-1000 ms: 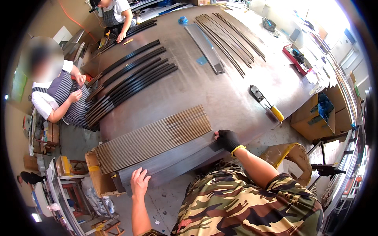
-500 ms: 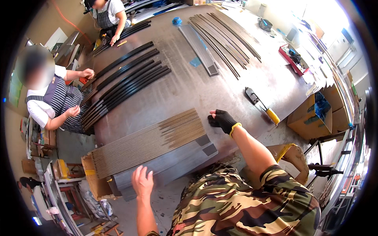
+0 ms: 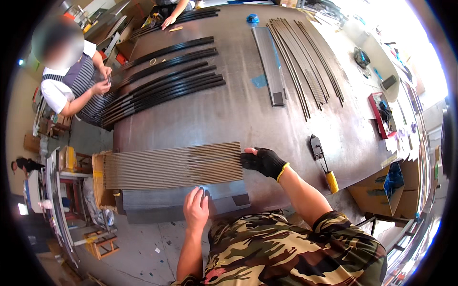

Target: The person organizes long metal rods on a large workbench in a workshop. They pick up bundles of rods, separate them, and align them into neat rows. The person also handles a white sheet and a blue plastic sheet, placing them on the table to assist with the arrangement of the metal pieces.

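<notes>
A row of thin brownish metal rods [image 3: 157, 167] lies side by side near the table's front edge. A flat grey panel [image 3: 157, 200] with a dark square at its right end shows along their near side. My bare left hand [image 3: 195, 207] is open, fingers bent, its tips resting where the rods meet the panel, beside a small bluish patch. My right hand [image 3: 265, 162], in a black fingerless glove with a yellow cuff, is against the rods' right ends. Its thumb tip shows on top; the other fingertips are hidden.
Black tubes [image 3: 176, 90] lie at the table's left, beside a co-worker [image 3: 76, 81]; another person's hand [image 3: 168, 22] is farther back. Long rods [image 3: 305, 66] and a grey strip [image 3: 269, 66] lie far right. A yellow-handled cutter [image 3: 324, 164] sits at right, near a red box [image 3: 381, 114].
My right hand has moved up against the rods' ends. My left hand has shifted right, onto the rods' near edge. The view has turned, and the co-worker's hands have come together.
</notes>
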A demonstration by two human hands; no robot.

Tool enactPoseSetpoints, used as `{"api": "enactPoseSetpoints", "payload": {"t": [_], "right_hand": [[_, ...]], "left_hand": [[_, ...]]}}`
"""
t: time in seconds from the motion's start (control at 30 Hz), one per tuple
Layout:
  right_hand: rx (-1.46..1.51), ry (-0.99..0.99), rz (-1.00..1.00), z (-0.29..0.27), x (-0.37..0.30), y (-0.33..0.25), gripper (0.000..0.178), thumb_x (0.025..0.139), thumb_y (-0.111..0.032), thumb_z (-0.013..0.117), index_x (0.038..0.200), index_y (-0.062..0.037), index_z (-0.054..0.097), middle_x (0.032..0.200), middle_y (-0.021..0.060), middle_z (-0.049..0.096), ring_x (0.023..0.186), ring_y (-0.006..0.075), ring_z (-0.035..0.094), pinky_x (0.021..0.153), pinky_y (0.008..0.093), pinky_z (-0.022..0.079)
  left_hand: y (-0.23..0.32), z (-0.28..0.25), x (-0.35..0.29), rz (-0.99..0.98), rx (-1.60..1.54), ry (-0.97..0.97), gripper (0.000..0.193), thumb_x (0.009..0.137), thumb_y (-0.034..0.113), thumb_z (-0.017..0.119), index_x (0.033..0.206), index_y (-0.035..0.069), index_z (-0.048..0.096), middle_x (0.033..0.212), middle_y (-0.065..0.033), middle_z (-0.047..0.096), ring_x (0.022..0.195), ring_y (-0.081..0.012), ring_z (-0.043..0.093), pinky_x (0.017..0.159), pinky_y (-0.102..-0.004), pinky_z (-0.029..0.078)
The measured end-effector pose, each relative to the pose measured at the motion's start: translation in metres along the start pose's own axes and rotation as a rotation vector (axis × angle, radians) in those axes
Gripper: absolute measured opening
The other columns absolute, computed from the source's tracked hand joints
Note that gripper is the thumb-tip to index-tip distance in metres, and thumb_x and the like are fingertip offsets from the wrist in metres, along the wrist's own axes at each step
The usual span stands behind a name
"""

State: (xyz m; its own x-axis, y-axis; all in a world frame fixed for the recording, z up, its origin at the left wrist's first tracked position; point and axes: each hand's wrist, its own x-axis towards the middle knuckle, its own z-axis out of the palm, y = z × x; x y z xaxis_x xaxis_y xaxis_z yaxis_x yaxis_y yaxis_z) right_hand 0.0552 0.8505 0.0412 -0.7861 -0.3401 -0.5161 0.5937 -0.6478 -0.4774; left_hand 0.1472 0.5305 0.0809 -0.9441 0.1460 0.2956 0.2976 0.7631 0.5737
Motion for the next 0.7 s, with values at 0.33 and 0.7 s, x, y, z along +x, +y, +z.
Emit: {"api": "enactPoseSetpoints", "payload": {"t": [0.33, 0.7], "right_hand": [[0.039, -0.026, 0.034, -0.006, 0.013, -0.019, 0.041, 0.1, -0.018, 0.049, 0.131, 0.0079, 0.046, 0.13, 0.0253, 0.057, 0.117, 0.0383, 0.059, 0.105, 0.0476, 0.047], [-0.207, 0.169, -0.017, 0.015, 0.032, -0.04, 0.027, 0.099, -0.016, 0.054, 0.117, 0.0052, 0.055, 0.107, 0.0178, 0.066, 0.095, 0.0278, 0.067, 0.085, 0.0393, 0.056]], "left_hand": [[-0.005, 0.012, 0.023, -0.041, 0.097, 0.027, 0.026, 0.086, 0.009, 0.065, 0.109, -0.003, 0.066, 0.117, -0.0171, 0.065, 0.108, -0.0368, 0.06, 0.094, -0.0432, 0.049], [-0.072, 0.029, 0.117, 0.169, 0.209, -0.095, 0.034, 0.091, 0.012, 0.062, 0.121, -0.004, 0.062, 0.132, -0.0202, 0.059, 0.129, -0.036, 0.05, 0.108, -0.043, 0.041]]}}
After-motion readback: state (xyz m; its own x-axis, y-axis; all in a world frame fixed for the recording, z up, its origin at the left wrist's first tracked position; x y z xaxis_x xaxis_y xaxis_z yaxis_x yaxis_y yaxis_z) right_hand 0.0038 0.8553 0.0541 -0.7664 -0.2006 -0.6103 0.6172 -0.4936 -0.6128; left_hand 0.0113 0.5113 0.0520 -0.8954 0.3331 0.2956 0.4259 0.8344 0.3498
